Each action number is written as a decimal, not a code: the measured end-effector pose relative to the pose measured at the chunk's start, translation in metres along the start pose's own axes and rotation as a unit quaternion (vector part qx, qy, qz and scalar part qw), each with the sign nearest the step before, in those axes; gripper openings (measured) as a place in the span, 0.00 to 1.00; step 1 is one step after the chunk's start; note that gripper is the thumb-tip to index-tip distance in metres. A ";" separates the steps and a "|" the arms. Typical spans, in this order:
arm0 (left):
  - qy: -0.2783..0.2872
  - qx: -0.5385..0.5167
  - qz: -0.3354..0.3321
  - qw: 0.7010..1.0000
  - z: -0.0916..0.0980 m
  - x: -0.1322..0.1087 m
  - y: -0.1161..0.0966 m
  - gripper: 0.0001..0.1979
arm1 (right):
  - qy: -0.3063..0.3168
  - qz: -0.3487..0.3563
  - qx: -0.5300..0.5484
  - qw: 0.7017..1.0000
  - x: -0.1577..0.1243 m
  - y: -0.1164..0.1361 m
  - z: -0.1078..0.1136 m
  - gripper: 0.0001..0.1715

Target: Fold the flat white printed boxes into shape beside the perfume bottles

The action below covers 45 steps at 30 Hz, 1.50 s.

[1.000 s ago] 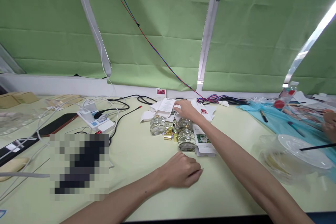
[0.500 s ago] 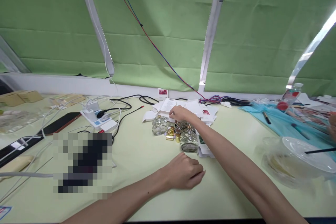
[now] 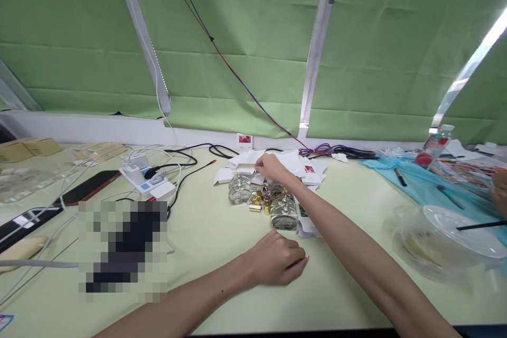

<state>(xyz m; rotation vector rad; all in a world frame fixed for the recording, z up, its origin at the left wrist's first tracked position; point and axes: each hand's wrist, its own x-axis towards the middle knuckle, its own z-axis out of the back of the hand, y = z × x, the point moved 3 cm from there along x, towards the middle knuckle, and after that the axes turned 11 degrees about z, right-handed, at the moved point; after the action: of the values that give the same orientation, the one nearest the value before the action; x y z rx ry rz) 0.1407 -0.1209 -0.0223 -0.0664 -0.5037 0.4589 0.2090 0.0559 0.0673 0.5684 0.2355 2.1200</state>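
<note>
head view, right hand (image 3: 272,167) touching white cartons (image 3: 242,159), left hand (image 3: 277,260) curled, well apart

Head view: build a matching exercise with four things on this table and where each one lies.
1 right hand
2 left hand
3 power strip
4 clear tub

a far right of the table
b on the white cartons
c among cables, left side
d curled on bare table, nearest

Pairs: 1-b, 2-d, 3-c, 4-a

Clear glossy glass bottles (image 3: 283,215), shiny gold metal caps (image 3: 254,207), matt white paper cartons (image 3: 246,160).
</note>
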 end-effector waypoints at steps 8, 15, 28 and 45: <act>-0.008 0.001 -0.004 1.000 -0.001 0.000 0.000 0.17 | -0.141 0.003 0.085 0.986 0.003 -0.001 0.010 0.11; -0.013 0.000 0.002 1.000 0.001 -0.001 0.000 0.17 | -0.245 0.015 0.173 0.954 -0.014 0.007 0.044 0.10; -0.131 -0.002 -0.055 0.990 0.015 0.003 -0.005 0.18 | -0.313 0.071 0.295 0.900 -0.063 0.032 0.104 0.08; -0.432 -0.075 0.213 0.873 0.053 0.009 0.046 0.06 | -0.218 0.109 0.368 0.897 -0.083 0.038 0.127 0.10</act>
<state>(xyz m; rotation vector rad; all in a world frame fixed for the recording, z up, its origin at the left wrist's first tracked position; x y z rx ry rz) 0.1037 -0.0788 0.0198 -0.1222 -1.4274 0.8863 0.2825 -0.0389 0.1667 1.5517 0.7582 2.0004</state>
